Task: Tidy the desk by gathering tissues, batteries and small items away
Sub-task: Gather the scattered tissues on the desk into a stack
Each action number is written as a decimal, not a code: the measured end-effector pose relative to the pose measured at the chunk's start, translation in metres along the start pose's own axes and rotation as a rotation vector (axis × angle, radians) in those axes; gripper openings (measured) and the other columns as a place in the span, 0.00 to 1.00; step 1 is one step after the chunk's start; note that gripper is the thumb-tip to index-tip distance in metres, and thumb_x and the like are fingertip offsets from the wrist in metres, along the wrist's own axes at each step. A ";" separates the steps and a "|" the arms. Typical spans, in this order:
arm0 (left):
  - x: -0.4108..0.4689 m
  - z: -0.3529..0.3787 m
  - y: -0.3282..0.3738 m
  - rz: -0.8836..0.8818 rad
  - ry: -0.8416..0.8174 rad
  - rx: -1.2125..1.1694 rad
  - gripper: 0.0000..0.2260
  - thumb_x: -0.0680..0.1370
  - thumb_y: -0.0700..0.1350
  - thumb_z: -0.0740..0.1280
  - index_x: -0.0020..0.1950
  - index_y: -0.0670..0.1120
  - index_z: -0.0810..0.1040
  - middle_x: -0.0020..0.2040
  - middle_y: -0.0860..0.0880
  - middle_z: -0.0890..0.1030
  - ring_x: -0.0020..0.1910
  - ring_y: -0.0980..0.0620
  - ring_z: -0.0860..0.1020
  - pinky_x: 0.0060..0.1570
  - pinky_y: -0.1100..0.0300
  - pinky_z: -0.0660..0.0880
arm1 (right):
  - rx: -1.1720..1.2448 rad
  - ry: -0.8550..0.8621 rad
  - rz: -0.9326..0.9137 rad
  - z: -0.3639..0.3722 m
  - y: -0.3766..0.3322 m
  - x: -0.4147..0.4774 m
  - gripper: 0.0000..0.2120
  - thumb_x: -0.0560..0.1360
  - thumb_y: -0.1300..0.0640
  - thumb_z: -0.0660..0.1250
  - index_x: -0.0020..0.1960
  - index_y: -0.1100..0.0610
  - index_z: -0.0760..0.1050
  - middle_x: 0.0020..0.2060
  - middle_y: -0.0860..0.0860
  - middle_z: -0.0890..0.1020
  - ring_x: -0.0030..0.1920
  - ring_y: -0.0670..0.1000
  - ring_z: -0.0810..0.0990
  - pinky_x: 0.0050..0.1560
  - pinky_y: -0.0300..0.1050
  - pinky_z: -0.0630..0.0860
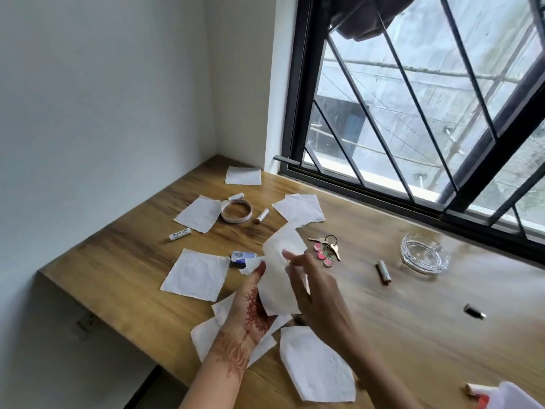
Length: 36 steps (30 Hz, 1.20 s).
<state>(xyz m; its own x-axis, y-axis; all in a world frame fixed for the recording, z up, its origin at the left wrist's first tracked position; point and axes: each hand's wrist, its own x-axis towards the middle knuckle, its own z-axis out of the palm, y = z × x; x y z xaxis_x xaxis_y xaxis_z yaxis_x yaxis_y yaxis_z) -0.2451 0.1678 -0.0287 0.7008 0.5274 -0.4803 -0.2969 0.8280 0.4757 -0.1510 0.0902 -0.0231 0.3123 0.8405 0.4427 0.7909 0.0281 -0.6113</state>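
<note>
Above the wooden desk (398, 335), my left hand (253, 308) and my right hand (312, 290) both hold a bunch of white tissues (280, 267). More flat tissues lie on the desk: one at the far corner (243, 175), one by the tape ring (199, 214), a pile near the window (299, 208), one left of my hands (196, 274), and one near the front edge (317, 364). White batteries lie at the left (180, 235), near the tape (262, 215) and behind it (236, 197). A darker battery (383, 272) lies right of the keys (326, 249).
A tape ring (236, 211) sits at the back left. A glass ashtray (424, 257) stands near the window. A small blue packet (242, 258) lies beside my hands, a small dark item (474, 311) at the right, and a white-and-red object (507, 397) at the bottom right corner.
</note>
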 end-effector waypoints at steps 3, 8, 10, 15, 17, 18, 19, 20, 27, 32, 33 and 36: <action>-0.001 0.002 0.001 0.023 0.004 -0.022 0.18 0.77 0.57 0.59 0.46 0.43 0.77 0.34 0.41 0.84 0.44 0.41 0.79 0.49 0.46 0.74 | -0.102 -0.104 -0.071 0.011 -0.005 -0.011 0.18 0.80 0.46 0.45 0.58 0.56 0.66 0.60 0.55 0.78 0.56 0.52 0.79 0.53 0.40 0.77; 0.003 0.003 0.006 -0.006 0.017 0.092 0.20 0.74 0.57 0.63 0.55 0.41 0.74 0.45 0.39 0.82 0.47 0.41 0.79 0.45 0.48 0.76 | -0.283 -0.082 -0.140 0.025 -0.008 -0.017 0.14 0.79 0.53 0.52 0.59 0.58 0.69 0.55 0.56 0.82 0.56 0.53 0.80 0.57 0.38 0.71; 0.004 0.005 0.007 -0.048 0.047 0.165 0.13 0.76 0.52 0.63 0.48 0.41 0.75 0.41 0.41 0.81 0.46 0.43 0.79 0.42 0.51 0.76 | -0.187 -0.107 -0.077 0.022 -0.011 -0.016 0.13 0.79 0.54 0.54 0.59 0.58 0.70 0.57 0.55 0.80 0.56 0.52 0.79 0.56 0.37 0.74; 0.011 0.000 0.007 -0.104 0.078 0.179 0.13 0.78 0.45 0.61 0.57 0.39 0.77 0.45 0.40 0.83 0.43 0.44 0.82 0.36 0.55 0.79 | 0.045 0.132 0.167 0.001 -0.005 -0.002 0.10 0.78 0.52 0.58 0.54 0.55 0.74 0.52 0.48 0.80 0.49 0.44 0.78 0.47 0.34 0.75; 0.013 0.002 0.007 -0.069 0.135 0.209 0.11 0.78 0.43 0.62 0.57 0.39 0.76 0.47 0.40 0.82 0.44 0.44 0.80 0.34 0.55 0.79 | 0.094 0.287 0.277 -0.010 0.005 0.008 0.06 0.78 0.55 0.61 0.48 0.55 0.76 0.43 0.47 0.81 0.41 0.41 0.77 0.38 0.31 0.70; 0.012 0.003 0.008 -0.055 0.153 0.219 0.08 0.78 0.42 0.63 0.54 0.40 0.76 0.44 0.42 0.81 0.42 0.45 0.79 0.32 0.55 0.79 | 0.112 0.341 0.336 -0.017 0.010 0.012 0.06 0.78 0.56 0.61 0.45 0.54 0.75 0.38 0.46 0.81 0.37 0.38 0.76 0.35 0.33 0.68; 0.011 0.004 0.010 -0.041 0.168 0.216 0.06 0.77 0.41 0.63 0.52 0.41 0.76 0.42 0.43 0.80 0.40 0.45 0.78 0.30 0.55 0.78 | 0.123 0.369 0.387 -0.023 0.017 0.013 0.06 0.77 0.57 0.62 0.42 0.53 0.74 0.35 0.45 0.80 0.35 0.38 0.75 0.34 0.34 0.68; 0.011 0.005 0.011 -0.031 0.169 0.200 0.05 0.77 0.40 0.63 0.52 0.41 0.76 0.41 0.43 0.80 0.40 0.46 0.78 0.29 0.55 0.78 | 0.126 0.364 0.429 -0.028 0.025 0.011 0.06 0.77 0.57 0.63 0.41 0.53 0.74 0.35 0.45 0.79 0.36 0.39 0.76 0.38 0.34 0.69; 0.019 -0.015 0.015 0.007 0.118 0.110 0.17 0.76 0.41 0.64 0.65 0.42 0.73 0.60 0.40 0.78 0.58 0.40 0.77 0.53 0.42 0.75 | -0.147 -0.009 0.494 -0.028 0.048 -0.043 0.06 0.72 0.57 0.71 0.47 0.57 0.79 0.45 0.50 0.81 0.47 0.48 0.76 0.44 0.35 0.69; 0.018 -0.023 0.011 0.015 0.099 0.078 0.16 0.77 0.40 0.62 0.65 0.42 0.73 0.59 0.41 0.78 0.53 0.43 0.78 0.38 0.50 0.81 | -0.507 -0.290 0.509 -0.021 0.055 -0.070 0.22 0.65 0.38 0.70 0.51 0.51 0.76 0.48 0.46 0.76 0.55 0.49 0.68 0.51 0.39 0.62; 0.018 -0.024 0.010 0.022 0.098 0.071 0.17 0.77 0.40 0.62 0.66 0.42 0.72 0.59 0.41 0.78 0.52 0.44 0.79 0.36 0.52 0.82 | -0.527 -0.282 0.513 -0.021 0.055 -0.073 0.23 0.63 0.36 0.70 0.49 0.51 0.76 0.47 0.46 0.76 0.55 0.50 0.68 0.54 0.41 0.61; 0.017 -0.027 0.007 0.037 0.117 0.087 0.18 0.77 0.40 0.62 0.67 0.43 0.71 0.61 0.41 0.78 0.51 0.45 0.79 0.32 0.55 0.81 | -0.515 -0.234 0.508 -0.021 0.054 -0.075 0.18 0.64 0.39 0.71 0.45 0.52 0.77 0.42 0.46 0.75 0.52 0.51 0.69 0.57 0.44 0.60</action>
<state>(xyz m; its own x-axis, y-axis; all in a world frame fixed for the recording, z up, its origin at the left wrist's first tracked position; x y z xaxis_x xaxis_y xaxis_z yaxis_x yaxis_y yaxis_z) -0.2528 0.1884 -0.0537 0.6083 0.5798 -0.5420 -0.2599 0.7908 0.5542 -0.1205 0.0174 -0.0760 0.6292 0.7773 0.0026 0.7434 -0.6008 -0.2938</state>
